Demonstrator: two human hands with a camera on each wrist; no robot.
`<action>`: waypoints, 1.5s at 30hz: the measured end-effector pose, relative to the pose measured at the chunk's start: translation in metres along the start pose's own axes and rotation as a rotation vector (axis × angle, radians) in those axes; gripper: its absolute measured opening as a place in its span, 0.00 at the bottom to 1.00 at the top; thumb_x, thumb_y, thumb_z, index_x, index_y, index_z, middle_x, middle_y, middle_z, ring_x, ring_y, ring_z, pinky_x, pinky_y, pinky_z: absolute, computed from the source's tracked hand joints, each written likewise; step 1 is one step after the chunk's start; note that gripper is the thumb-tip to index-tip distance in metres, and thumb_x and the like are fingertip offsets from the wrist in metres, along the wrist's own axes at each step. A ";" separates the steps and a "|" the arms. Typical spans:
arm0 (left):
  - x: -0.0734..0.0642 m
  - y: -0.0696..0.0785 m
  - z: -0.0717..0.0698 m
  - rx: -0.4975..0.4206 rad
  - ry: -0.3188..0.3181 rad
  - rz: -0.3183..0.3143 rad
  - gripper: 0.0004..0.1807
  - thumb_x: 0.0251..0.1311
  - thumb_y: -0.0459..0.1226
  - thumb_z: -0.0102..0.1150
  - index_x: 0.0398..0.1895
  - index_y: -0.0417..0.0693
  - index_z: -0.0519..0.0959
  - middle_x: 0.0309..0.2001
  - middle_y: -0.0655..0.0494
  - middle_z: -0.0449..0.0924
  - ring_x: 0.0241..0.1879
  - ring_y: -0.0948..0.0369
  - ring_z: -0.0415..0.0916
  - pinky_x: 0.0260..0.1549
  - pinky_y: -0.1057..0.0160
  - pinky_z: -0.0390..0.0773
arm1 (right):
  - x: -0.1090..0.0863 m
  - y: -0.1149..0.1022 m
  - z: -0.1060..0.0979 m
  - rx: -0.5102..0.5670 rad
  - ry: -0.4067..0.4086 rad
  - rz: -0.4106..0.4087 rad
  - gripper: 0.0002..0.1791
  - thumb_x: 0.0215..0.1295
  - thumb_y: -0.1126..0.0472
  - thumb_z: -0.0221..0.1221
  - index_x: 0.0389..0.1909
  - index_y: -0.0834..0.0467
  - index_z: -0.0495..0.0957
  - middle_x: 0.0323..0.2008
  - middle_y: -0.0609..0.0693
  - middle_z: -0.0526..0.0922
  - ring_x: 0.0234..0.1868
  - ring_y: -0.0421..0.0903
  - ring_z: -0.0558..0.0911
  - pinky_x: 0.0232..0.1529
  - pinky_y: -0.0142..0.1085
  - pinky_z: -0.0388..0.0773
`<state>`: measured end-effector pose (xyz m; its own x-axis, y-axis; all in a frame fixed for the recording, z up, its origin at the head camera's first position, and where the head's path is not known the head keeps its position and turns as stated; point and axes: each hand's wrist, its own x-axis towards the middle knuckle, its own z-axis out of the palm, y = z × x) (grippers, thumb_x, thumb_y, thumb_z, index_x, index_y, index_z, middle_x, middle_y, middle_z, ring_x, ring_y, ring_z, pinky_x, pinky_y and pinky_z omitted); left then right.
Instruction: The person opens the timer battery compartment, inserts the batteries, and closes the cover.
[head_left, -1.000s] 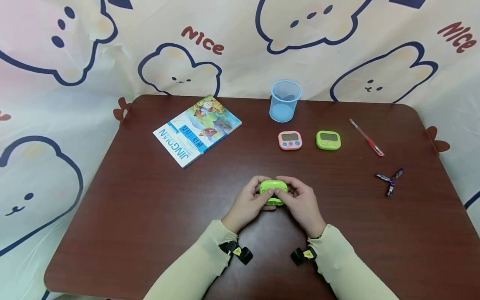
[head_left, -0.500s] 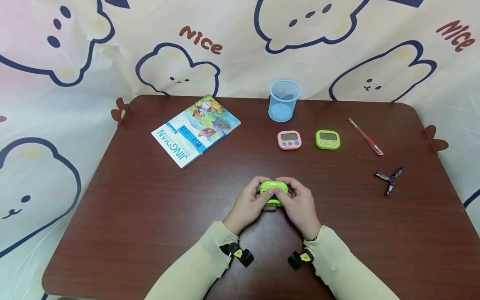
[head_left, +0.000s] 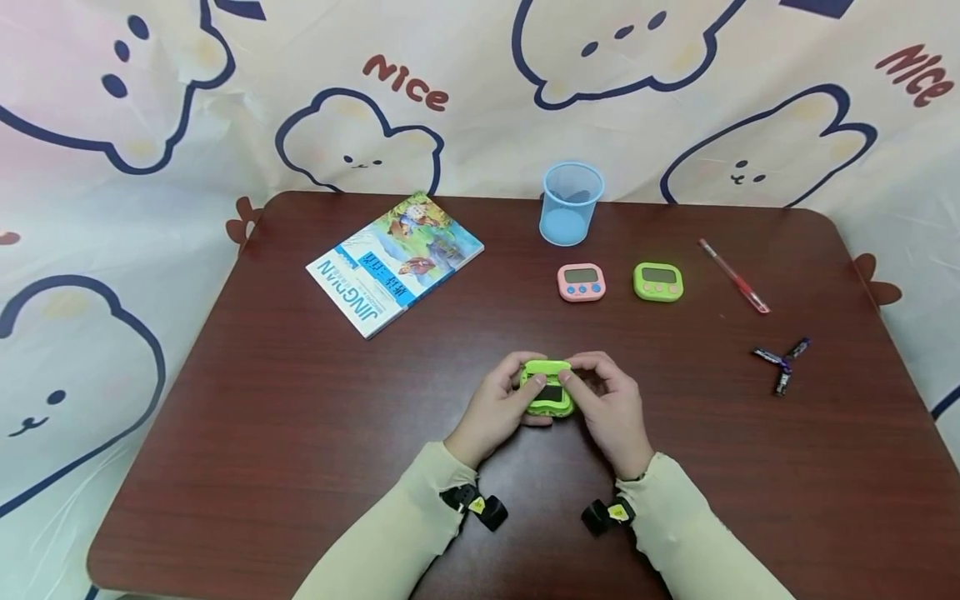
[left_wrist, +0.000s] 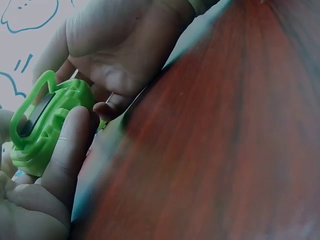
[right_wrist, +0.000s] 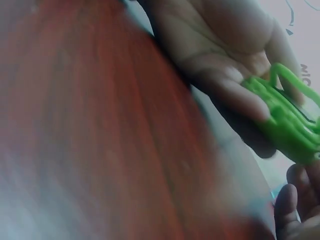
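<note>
A green digital timer (head_left: 550, 402) is held between both hands above the table, its back with a dark panel turned up. My left hand (head_left: 495, 408) grips its left side, thumb on the back and fingers around the far and near edges. My right hand (head_left: 611, 412) pinches its right edge near the upper corner, with thumb and bent index finger. A green loop-shaped stand (left_wrist: 31, 102) sticks out from the back of the timer in the left wrist view. The right wrist view also has the green timer (right_wrist: 290, 125), partly cut off by the frame edge.
Beyond the hands lie a pink timer (head_left: 581, 283) and a second green timer (head_left: 657, 282). A blue cup (head_left: 570, 208) stands at the back edge. A book (head_left: 397, 262) lies left, a red pen (head_left: 735, 277) and several small batteries (head_left: 783, 364) right.
My right hand has shifted slightly right, and its thumb has slid away from my left thumb to the timer's edge. More of the dark panel shows. My left hand has hardly moved.
</note>
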<state>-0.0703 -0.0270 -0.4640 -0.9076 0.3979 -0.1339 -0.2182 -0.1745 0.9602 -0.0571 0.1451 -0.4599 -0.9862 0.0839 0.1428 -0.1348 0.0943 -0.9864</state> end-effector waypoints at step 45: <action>-0.001 0.000 -0.017 0.019 -0.189 0.051 0.41 0.61 0.19 0.61 0.75 0.40 0.54 0.64 0.37 0.73 0.54 0.51 0.81 0.48 0.64 0.82 | 0.038 0.000 -0.127 -0.759 -0.300 0.102 0.10 0.66 0.60 0.67 0.45 0.58 0.87 0.30 0.46 0.84 0.22 0.40 0.79 0.25 0.31 0.77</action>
<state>-0.0759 -0.0429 -0.4683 -0.8334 0.5514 -0.0386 -0.1653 -0.1820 0.9693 -0.0822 0.2745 -0.4437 -0.9883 -0.1308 -0.0784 -0.0480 0.7546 -0.6544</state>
